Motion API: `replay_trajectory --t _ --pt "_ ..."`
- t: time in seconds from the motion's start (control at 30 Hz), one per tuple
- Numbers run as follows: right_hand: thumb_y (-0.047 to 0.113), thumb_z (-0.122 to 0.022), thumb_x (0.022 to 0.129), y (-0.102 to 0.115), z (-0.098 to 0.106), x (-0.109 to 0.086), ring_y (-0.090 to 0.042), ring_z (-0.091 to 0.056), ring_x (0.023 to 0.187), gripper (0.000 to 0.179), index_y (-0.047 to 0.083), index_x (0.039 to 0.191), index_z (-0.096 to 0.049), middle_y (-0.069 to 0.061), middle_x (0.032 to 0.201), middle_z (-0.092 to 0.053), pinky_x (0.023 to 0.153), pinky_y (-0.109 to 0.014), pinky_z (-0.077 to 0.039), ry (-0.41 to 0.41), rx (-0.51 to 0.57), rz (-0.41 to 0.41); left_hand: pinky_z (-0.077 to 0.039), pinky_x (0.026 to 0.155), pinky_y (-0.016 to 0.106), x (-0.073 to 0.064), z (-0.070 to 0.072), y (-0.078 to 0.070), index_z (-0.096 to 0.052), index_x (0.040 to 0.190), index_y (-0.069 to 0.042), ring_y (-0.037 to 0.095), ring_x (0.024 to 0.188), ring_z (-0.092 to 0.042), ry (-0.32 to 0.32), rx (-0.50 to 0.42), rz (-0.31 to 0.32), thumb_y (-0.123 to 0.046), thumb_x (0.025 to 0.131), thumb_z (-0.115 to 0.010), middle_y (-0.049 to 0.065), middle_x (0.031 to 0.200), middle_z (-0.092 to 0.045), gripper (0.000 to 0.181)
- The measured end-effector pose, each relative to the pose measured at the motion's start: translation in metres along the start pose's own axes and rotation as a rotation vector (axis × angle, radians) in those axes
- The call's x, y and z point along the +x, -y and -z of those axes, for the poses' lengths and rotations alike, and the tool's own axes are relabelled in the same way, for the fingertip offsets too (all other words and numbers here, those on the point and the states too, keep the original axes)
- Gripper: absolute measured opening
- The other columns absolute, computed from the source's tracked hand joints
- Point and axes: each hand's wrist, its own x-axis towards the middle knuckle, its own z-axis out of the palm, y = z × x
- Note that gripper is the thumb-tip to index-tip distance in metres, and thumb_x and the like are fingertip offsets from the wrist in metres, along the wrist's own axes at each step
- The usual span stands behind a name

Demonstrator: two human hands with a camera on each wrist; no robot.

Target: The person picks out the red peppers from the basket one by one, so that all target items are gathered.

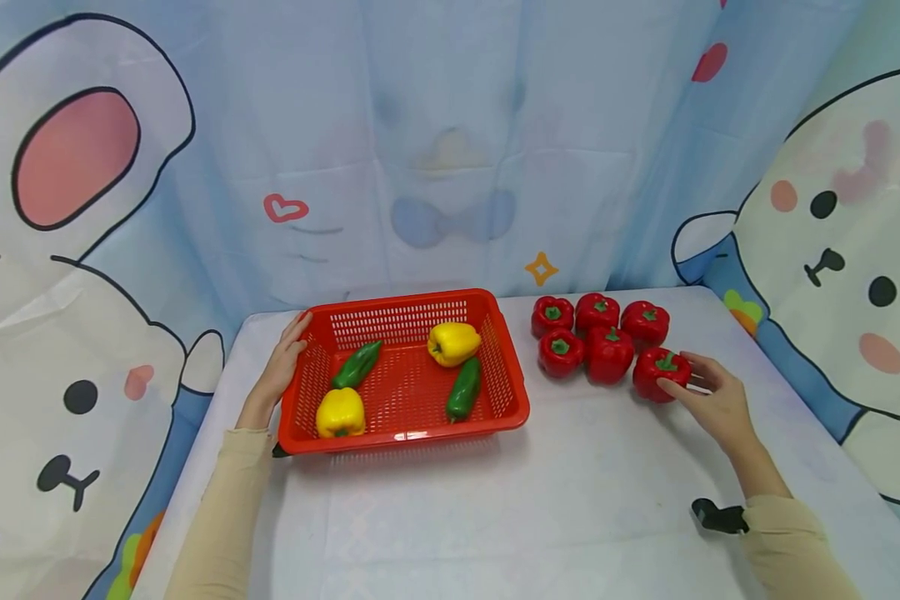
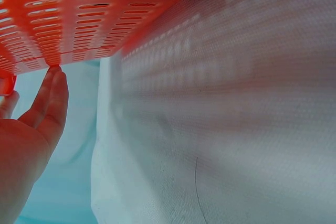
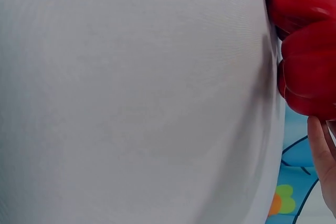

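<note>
At the left, my left hand [image 1: 281, 367] grips the rim of a red plastic basket [image 1: 412, 442]; the left wrist view shows its fingers [image 2: 55, 103] against the slotted wall. Inside the basket lie a yellow bell pepper [image 1: 341, 412] and a green pepper [image 1: 357, 365] on the left, another yellow bell pepper [image 1: 453, 343] and green pepper [image 1: 464, 389] on the right. My right hand [image 1: 716, 404] holds a red bell pepper [image 1: 658, 375] between thumb and fingers. Whether that pepper touches the table cannot be told. Several other red bell peppers [image 1: 609, 356] stand grouped beside it.
A white cloth covers the table [image 1: 495, 517]. Behind and on both sides hangs a blue curtain [image 1: 450, 125] printed with cartoon animals. A black wrist strap piece [image 1: 720, 517] sticks out beside the right sleeve [image 1: 787, 542].
</note>
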Motion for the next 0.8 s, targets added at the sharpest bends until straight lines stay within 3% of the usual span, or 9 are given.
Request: replay_trajectory --t 0.37,0.8 --pt "0.041 -0.068 0.092 -0.006 -0.006 0.002 -0.047 -0.043 0.123 0.077 0.002 0.151 -0.036 -0.030 0.144 -0.044 0.065 -0.005 -0.042 -0.026 0.003 -0.043 -0.016 0.116 0.053 0.000 0.000 0.000 -0.014 0.156 0.003 0.037 0.148 -0.003 -0.006 0.000 0.004 -0.001 0.104 -0.023 0.018 0.164 0.006 0.053" --pt "0.044 -0.066 0.092 -0.009 -0.014 0.005 -0.046 -0.042 0.127 0.079 0.005 0.152 -0.034 -0.027 0.147 -0.042 0.068 -0.013 -0.050 -0.052 -0.004 -0.091 -0.017 0.116 0.052 0.001 0.000 0.002 -0.015 0.156 0.002 0.036 0.148 -0.002 -0.007 -0.002 0.007 -0.002 0.103 -0.024 0.018 0.164 0.005 0.053"
